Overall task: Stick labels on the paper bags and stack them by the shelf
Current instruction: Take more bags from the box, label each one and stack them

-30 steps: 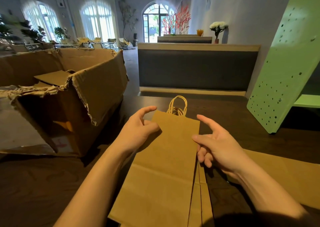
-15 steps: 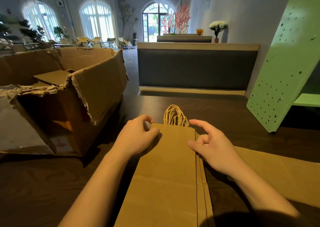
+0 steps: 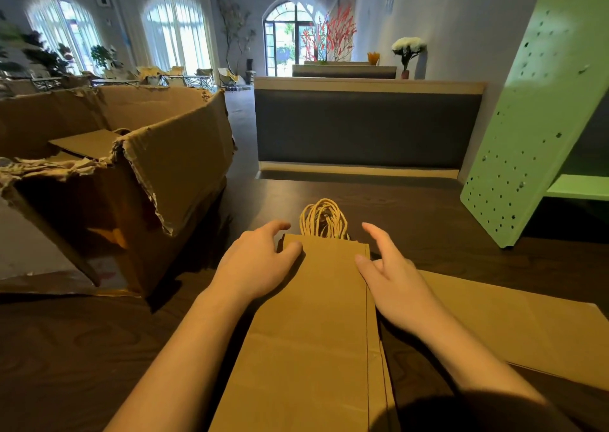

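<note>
A flat stack of brown paper bags (image 3: 316, 326) lies on the dark wooden table (image 3: 82, 349) in front of me, its bundle of twine handles (image 3: 324, 219) pointing away. My left hand (image 3: 253, 263) rests at the stack's far left corner, thumb on the top bag, fingers reaching past the edge. Along the far right edge lies my right hand (image 3: 392, 276), thumb tip on the top bag, the other fingers stretched beside the stack. Neither hand grips anything. No label is visible.
A torn open cardboard box (image 3: 131, 174) stands on the table to the left. A green perforated shelf (image 3: 534, 128) rises at the right. Flat brown paper (image 3: 514, 319) lies on the table right of the stack. A dark bench back (image 3: 365, 128) stands beyond the table.
Both hands came down from above onto the stack's far corners. The top bag, first lying askew, now sits squared with the stack, and the handles show as one bundle.
</note>
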`<state>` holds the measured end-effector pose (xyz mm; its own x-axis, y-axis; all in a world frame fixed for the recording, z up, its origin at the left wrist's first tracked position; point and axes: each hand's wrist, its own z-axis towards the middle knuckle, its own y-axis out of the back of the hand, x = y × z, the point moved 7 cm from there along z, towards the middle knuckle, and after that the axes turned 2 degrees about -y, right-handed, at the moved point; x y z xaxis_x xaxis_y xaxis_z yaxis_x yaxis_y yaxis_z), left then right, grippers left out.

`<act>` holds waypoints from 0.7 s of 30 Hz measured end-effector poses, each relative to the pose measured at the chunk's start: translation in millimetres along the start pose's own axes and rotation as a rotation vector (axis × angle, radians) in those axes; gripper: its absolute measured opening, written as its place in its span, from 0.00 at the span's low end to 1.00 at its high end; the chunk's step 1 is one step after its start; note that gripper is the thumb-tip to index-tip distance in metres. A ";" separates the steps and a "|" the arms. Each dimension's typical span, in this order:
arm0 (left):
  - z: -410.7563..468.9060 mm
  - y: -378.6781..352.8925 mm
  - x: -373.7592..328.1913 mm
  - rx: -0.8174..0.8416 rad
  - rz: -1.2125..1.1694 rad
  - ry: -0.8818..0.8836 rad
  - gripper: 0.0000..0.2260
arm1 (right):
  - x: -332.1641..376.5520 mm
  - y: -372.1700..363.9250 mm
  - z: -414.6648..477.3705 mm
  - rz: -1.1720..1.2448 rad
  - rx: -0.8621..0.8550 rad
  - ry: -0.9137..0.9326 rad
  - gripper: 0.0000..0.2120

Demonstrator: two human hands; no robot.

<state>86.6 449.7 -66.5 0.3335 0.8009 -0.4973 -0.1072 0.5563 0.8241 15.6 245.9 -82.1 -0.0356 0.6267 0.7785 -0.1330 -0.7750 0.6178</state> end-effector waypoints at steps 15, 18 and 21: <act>-26.1 -3.3 -56.0 0.167 -0.248 -0.483 0.12 | -71.5 74.1 1.3 -0.599 0.198 -0.447 0.36; -25.3 -4.8 -54.4 0.159 -0.252 -0.487 0.09 | -75.4 79.8 -1.1 -0.570 0.243 -0.502 0.45; -26.3 -5.9 -55.4 0.163 -0.250 -0.501 0.09 | -76.6 80.0 -3.9 -0.521 0.296 -0.539 0.40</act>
<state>44.2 407.9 -50.9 0.7370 0.4248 -0.5257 0.1645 0.6418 0.7491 3.8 136.2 -92.7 0.4516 0.8465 0.2820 0.2698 -0.4308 0.8611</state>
